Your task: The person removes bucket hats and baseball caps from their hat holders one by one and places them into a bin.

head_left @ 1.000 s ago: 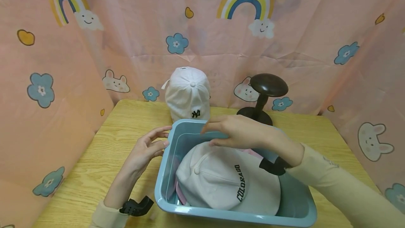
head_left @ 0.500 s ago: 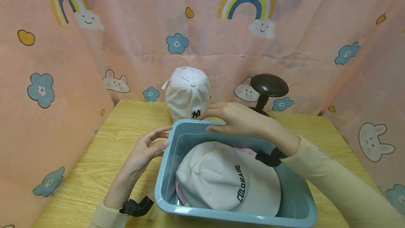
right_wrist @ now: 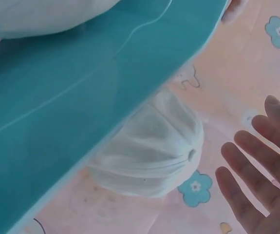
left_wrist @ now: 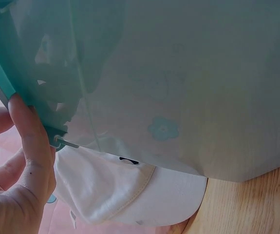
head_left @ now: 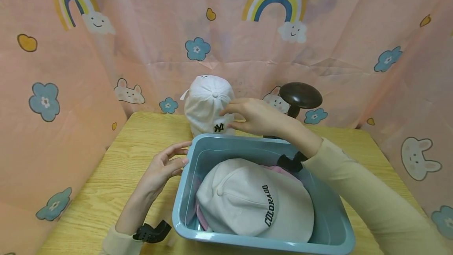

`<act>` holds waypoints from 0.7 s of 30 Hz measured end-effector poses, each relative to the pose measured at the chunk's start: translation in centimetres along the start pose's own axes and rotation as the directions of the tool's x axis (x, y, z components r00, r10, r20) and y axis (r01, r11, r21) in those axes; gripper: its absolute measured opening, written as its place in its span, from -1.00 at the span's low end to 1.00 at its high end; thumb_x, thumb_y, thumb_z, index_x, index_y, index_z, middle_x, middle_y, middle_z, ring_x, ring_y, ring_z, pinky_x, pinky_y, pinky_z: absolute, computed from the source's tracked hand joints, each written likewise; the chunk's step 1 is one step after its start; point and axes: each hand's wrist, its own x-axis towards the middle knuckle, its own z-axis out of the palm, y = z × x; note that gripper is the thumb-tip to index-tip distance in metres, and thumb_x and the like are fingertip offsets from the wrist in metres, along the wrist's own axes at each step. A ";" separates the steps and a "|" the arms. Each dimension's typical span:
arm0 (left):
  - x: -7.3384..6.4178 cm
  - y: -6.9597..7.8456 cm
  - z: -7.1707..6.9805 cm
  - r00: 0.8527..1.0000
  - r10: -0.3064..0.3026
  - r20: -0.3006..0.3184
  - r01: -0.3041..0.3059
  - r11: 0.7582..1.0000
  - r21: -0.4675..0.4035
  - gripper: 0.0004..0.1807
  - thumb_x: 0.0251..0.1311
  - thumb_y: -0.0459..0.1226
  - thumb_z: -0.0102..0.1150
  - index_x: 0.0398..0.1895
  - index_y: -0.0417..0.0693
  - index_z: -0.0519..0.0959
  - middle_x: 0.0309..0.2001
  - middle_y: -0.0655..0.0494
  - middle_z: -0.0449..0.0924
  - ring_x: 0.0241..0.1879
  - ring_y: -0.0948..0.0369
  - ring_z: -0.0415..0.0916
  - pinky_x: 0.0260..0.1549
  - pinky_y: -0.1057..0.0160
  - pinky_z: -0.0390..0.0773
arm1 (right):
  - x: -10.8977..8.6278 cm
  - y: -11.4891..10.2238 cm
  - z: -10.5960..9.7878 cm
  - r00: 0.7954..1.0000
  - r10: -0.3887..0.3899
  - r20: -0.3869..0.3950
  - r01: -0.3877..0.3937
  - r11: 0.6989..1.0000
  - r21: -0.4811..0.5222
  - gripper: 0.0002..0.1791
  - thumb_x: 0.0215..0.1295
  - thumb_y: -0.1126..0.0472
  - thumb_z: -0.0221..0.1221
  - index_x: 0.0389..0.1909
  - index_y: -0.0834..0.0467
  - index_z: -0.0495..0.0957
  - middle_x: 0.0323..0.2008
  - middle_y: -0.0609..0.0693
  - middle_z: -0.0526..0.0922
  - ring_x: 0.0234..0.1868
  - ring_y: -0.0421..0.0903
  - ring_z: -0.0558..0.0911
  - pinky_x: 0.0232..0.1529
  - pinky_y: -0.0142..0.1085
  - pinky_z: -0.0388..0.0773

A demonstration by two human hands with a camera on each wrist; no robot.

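Note:
A light-blue plastic bin (head_left: 263, 243) holds an off-white baseball cap (head_left: 233, 200) lettered COLORADO, with something pink (head_left: 279, 169) partly covered beneath it. Against the bin's left rim my left hand (head_left: 166, 164) rests its fingertips and thumb, the fingers loosely bent. Behind the bin stands a white baseball cap (head_left: 209, 107) with a black NY logo, its lower part hidden by the bin. My right hand (head_left: 258, 117) reaches over the far rim, fingers apart and holding nothing, overlapping that cap's right side. In the right wrist view the right hand (right_wrist: 261, 175) is apart from the cap (right_wrist: 154, 151).
A dark brown stand (head_left: 301, 95) with a rounded top stands behind the bin to the right, its post mostly hidden by my right arm. The wood-grain table (head_left: 152, 133) ends at a pink patterned cloth (head_left: 152, 30) hanging behind and on both sides.
My right hand has moved from above the bin, away over the far rim and up to the NY cap. The left hand and the bin have stayed in place.

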 end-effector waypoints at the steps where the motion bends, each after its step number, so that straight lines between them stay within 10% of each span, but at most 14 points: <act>1: 0.0 0.0 0.0 1.000 0.000 0.000 0.000 1.000 -0.001 -0.46 0.28 -0.31 0.13 0.32 -0.20 0.34 0.02 -0.05 0.40 -0.29 0.32 0.62 -0.27 0.28 0.60 | 0.2 0.2 0.0 1.000 0.002 -0.006 -0.002 1.000 -0.002 -0.62 0.27 0.10 0.24 0.09 0.10 0.57 -0.03 0.00 0.64 -0.06 -0.06 0.63 -0.07 -0.16 0.59; 21: 0.0 0.0 0.0 1.000 0.006 0.002 -0.006 1.000 -0.010 -0.48 0.28 -0.33 0.13 0.31 -0.21 0.34 0.00 0.00 0.41 -0.27 0.31 0.63 -0.27 0.26 0.61 | 4.4 2.1 -0.4 0.990 0.124 -0.071 -0.118 0.990 0.078 -0.63 0.26 0.19 0.24 0.09 0.15 0.57 0.03 0.06 0.65 0.06 0.02 0.60 0.05 -0.11 0.54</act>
